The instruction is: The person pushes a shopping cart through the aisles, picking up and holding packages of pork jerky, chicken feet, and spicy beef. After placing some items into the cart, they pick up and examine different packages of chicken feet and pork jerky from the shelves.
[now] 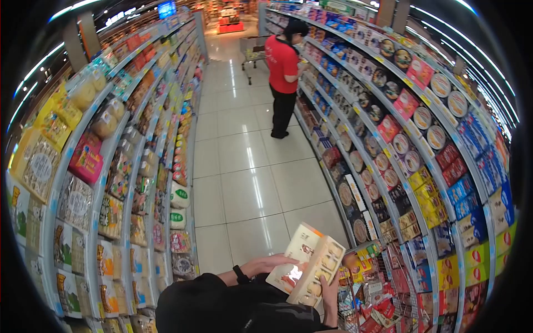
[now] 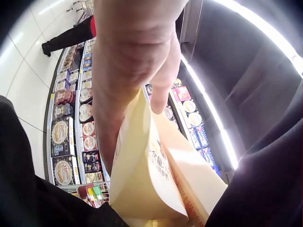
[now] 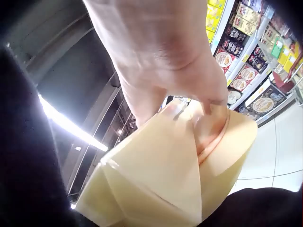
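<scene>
A cream package (image 1: pixel 304 261) with red and orange print and a side showing pale rounded items is held between both hands. My left hand (image 1: pixel 276 262) grips its left edge; in the left wrist view the hand (image 2: pixel 135 61) has the thumb on one side of the package (image 2: pixel 149 170) and fingers on the other. My right hand (image 1: pixel 330 293) holds the lower right side. In the right wrist view that hand (image 3: pixel 168 71) pinches the package (image 3: pixel 161 161) from above, fingertips partly hidden behind it.
A shopping cart (image 1: pixel 369 299) filled with packaged goods stands at my right. Stocked shelves (image 1: pixel 119 183) line the left, more shelves (image 1: pixel 388 139) the right. Ahead in the tiled aisle (image 1: pixel 244 150), a person in a red shirt (image 1: pixel 282 66) stands by the right shelves, near another cart (image 1: pixel 254 51).
</scene>
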`<state>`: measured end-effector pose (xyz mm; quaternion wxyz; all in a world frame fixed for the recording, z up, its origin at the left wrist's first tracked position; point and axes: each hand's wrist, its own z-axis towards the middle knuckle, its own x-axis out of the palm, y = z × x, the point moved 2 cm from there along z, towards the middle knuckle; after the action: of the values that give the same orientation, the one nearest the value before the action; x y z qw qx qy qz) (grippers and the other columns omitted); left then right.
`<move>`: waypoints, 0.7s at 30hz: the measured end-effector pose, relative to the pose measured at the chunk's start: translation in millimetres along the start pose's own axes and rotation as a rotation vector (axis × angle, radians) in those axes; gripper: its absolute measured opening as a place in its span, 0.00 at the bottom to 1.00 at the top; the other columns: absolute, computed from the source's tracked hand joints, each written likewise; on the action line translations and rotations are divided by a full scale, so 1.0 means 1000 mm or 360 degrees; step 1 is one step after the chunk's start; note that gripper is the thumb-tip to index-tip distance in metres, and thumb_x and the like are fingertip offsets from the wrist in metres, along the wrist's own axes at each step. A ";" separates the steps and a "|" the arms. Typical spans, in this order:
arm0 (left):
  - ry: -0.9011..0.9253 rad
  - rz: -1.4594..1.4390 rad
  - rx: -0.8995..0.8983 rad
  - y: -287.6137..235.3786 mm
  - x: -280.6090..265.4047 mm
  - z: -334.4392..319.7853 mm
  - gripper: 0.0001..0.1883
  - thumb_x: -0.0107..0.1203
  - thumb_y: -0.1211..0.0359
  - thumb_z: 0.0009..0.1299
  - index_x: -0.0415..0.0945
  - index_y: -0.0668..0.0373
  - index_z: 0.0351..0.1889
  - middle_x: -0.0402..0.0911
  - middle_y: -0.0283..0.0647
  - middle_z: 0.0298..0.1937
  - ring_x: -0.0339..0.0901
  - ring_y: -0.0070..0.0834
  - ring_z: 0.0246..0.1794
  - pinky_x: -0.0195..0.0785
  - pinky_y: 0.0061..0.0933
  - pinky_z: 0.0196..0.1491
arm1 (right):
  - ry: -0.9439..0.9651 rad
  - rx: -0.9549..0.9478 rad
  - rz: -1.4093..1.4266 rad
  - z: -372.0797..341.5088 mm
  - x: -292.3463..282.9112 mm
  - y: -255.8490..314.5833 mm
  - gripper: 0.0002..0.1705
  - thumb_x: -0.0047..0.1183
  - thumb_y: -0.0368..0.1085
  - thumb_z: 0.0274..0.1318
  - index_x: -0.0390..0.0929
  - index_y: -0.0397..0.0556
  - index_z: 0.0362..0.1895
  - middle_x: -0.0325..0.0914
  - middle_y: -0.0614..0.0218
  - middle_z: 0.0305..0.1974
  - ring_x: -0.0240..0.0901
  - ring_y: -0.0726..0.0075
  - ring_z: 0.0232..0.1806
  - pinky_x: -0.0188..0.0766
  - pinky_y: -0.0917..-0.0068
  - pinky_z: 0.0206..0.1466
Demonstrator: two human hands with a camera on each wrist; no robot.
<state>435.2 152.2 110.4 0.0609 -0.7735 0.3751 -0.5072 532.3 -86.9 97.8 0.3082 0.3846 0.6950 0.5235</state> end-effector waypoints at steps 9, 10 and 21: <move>0.0159 0.0223 -0.0192 0.000 0.007 0.004 0.30 0.56 0.65 0.72 0.59 0.65 0.68 0.70 0.46 0.64 0.73 0.30 0.59 0.71 0.34 0.59 | -0.0431 0.0338 0.0555 -0.063 -0.006 -0.007 0.27 0.47 0.32 0.67 0.57 0.40 0.67 0.69 0.59 0.59 0.69 0.66 0.56 0.67 0.69 0.59; 0.0242 0.0218 -0.0197 0.003 0.009 0.007 0.30 0.56 0.64 0.71 0.60 0.65 0.68 0.70 0.46 0.64 0.73 0.30 0.59 0.71 0.34 0.60 | -0.0417 0.0272 0.0568 -0.069 -0.009 -0.010 0.27 0.47 0.32 0.67 0.58 0.40 0.67 0.70 0.59 0.59 0.70 0.66 0.55 0.67 0.69 0.59; 0.0506 0.0512 -0.0644 0.012 0.001 0.049 0.28 0.57 0.67 0.71 0.62 0.65 0.66 0.71 0.46 0.63 0.73 0.34 0.60 0.69 0.34 0.62 | -0.0830 0.0204 0.0437 -0.135 0.006 -0.003 0.23 0.54 0.39 0.64 0.69 0.40 0.58 0.76 0.64 0.51 0.73 0.72 0.49 0.70 0.72 0.54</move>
<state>469.9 128.6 82.0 -0.0745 -0.6116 0.5910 -0.5207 416.9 -148.5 130.4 0.3777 0.6152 0.5654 0.3990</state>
